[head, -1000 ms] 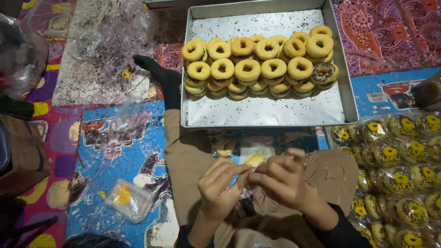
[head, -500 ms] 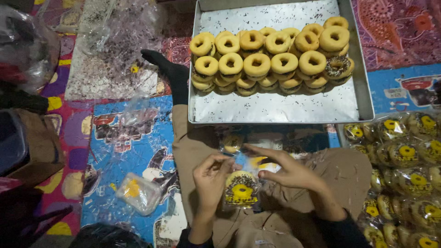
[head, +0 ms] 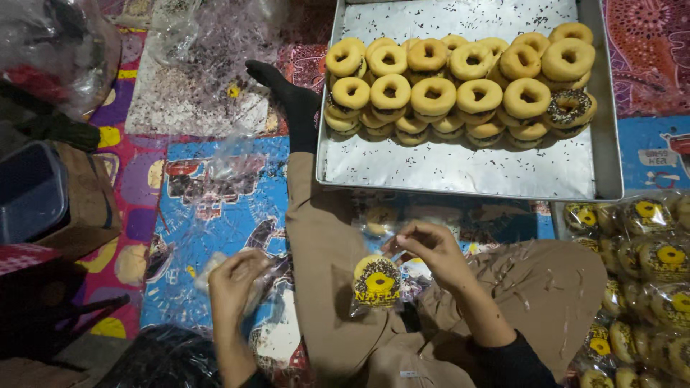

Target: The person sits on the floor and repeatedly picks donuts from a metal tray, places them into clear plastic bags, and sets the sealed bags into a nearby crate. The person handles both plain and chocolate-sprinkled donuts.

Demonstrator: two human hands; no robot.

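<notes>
Head view: right hand pinching shut on top edge of bagged doughnut, lying flat on lap just left of that hand; left hand farther left, closed on empty plastic bags; tray of doughnuts ahead

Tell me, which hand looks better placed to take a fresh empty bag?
Probably the left hand: it already rests on the pile of clear bags beside the leg, while the right hand is busy pinching the bagged doughnut on the lap.
</notes>
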